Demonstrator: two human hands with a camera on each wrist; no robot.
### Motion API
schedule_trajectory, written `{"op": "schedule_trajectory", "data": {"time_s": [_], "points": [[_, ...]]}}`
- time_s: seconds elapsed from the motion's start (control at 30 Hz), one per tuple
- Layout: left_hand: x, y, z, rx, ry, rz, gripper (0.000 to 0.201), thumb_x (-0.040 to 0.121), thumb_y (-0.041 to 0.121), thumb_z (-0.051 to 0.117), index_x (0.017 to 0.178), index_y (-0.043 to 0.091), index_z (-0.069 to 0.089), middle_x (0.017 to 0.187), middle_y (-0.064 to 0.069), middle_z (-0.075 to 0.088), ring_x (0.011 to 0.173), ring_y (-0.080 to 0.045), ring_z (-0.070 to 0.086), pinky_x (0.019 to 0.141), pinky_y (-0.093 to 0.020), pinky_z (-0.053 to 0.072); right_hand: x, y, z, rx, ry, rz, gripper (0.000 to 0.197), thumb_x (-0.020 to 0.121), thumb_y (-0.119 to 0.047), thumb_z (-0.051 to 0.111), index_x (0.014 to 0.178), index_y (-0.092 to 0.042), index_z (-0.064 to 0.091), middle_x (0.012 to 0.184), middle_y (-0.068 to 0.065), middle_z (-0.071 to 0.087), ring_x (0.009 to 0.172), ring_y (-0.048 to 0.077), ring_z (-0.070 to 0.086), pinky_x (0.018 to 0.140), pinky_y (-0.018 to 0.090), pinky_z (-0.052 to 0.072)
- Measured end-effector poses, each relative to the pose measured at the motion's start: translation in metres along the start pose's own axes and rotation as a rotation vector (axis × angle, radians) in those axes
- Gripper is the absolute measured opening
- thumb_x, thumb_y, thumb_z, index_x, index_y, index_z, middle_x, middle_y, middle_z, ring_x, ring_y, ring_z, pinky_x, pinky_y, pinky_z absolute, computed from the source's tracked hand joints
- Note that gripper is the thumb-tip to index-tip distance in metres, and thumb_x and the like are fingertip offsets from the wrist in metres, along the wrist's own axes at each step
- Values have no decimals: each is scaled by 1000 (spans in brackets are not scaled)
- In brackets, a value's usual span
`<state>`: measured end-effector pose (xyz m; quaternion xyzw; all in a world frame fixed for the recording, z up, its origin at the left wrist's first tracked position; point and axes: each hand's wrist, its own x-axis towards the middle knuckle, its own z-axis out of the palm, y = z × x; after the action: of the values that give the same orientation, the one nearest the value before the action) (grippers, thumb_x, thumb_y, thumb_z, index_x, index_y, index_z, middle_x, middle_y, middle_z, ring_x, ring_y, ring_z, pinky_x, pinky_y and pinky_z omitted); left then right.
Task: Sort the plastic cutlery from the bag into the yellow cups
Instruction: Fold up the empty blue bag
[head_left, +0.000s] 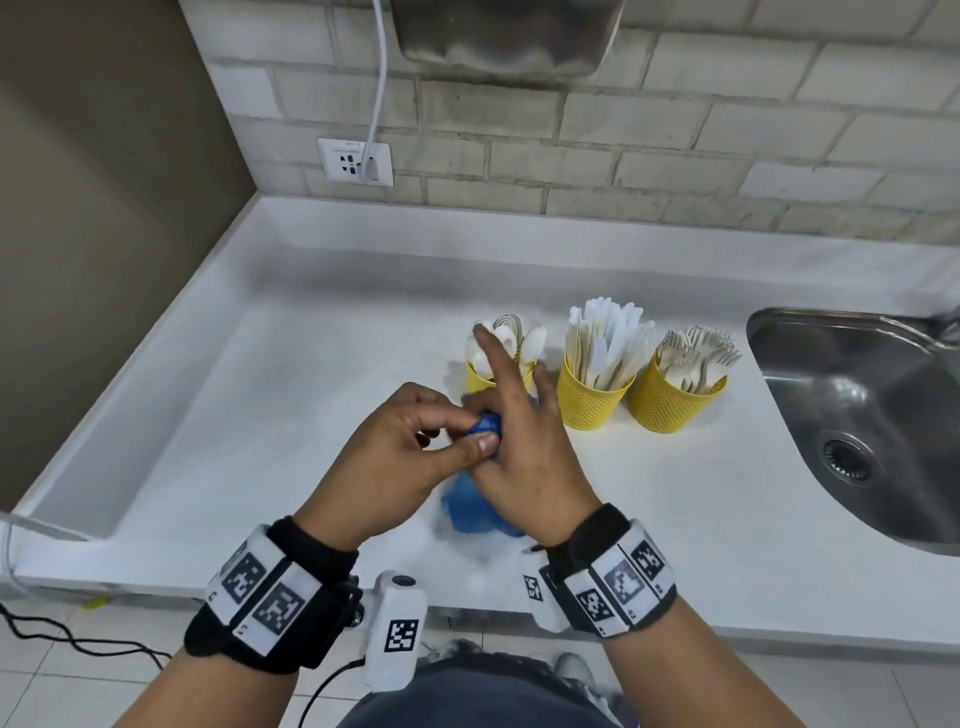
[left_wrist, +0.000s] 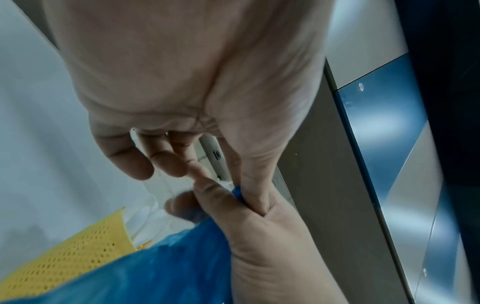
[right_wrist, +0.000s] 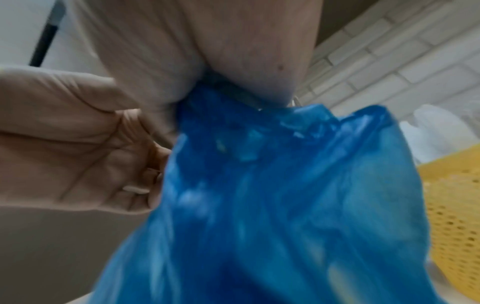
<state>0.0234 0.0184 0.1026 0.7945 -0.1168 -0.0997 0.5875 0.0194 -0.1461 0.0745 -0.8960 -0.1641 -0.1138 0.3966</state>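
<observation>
A crumpled blue plastic bag (head_left: 467, 512) hangs over the white counter between my two hands. My left hand (head_left: 457, 431) pinches its bunched top (head_left: 485, 423) with thumb and fingers. My right hand (head_left: 519, 415) grips the same bunch from the right, index finger pointing up. In the right wrist view the bag (right_wrist: 272, 195) spills down from my palm. What the bag holds is hidden. Behind my hands stand three yellow mesh cups: spoons (head_left: 475, 382), knives (head_left: 592, 402), forks (head_left: 670, 402). The spoon cup (left_wrist: 64, 261) sits close under my left hand (left_wrist: 182, 170).
A steel sink (head_left: 857, 415) is set into the counter at the right. The brick wall behind carries a socket (head_left: 356, 161) with a white cable plugged in. A raised counter rim (head_left: 156, 338) runs along the left side.
</observation>
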Motion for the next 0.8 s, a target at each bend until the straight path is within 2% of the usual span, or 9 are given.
{"op": "schedule_trajectory", "data": {"time_s": [0.07,0.17,0.3,0.37,0.47,0.57,0.63,0.7,0.8], "points": [[-1,4,-3,29,11,-8,10,84,38,77,92,43,80,104,5,59,88,-4,57,85,-16,42,2,6,1,18,67,9,70,86,-9,55,152,-23,40,80,-18,62,88,5,59,128,41,11],[-2,7,-12,67,26,-51,11,86,46,70,91,40,78,104,3,60,84,-15,57,81,-16,43,4,15,-8,-140,1,8,49,81,-8,45,124,-22,65,97,-11,74,97,15,68,119,59,26],[-5,3,-19,-54,-64,-160,28,100,39,63,75,33,74,83,-2,54,78,-13,50,82,-24,44,10,21,-27,-237,-32,-22,56,72,-16,34,115,-19,70,99,-6,73,95,24,65,102,54,42],[-9,1,-20,-196,-101,-210,32,93,43,62,68,26,68,77,-7,43,75,-19,44,82,-32,43,14,29,-33,-291,-33,-28,50,72,-19,42,112,-17,71,98,-4,72,94,27,62,93,47,45],[-14,0,-25,-399,-145,-190,33,82,47,72,71,17,66,76,-7,43,72,-18,44,79,-29,44,20,41,-39,-325,-66,20,41,71,-14,54,108,-16,70,94,-2,70,94,28,56,86,39,40],[-16,5,-32,-527,-201,-87,41,75,50,85,76,13,68,81,-10,45,74,-17,44,77,-27,44,20,42,-37,-321,-141,74,29,74,-12,67,102,-19,65,89,-3,67,91,24,53,86,44,44],[-16,11,-32,-538,-228,-21,38,75,45,86,87,11,75,92,-15,50,77,-20,44,79,-29,42,20,37,-31,-278,-171,92,30,74,-17,58,103,-19,65,88,-2,67,89,27,55,85,47,46],[-15,19,-29,-479,-215,55,29,81,35,82,93,9,76,90,-18,45,79,-27,38,78,-29,38,19,32,-25,-263,-200,68,45,73,-23,55,117,-21,63,100,-1,69,97,31,58,93,50,46],[-13,27,-25,-358,-131,143,19,86,25,74,84,7,73,77,-14,38,77,-24,38,75,-26,39,11,16,-23,-112,-114,-95,73,74,-34,73,142,-20,51,124,-4,63,116,18,56,110,49,38]]}}
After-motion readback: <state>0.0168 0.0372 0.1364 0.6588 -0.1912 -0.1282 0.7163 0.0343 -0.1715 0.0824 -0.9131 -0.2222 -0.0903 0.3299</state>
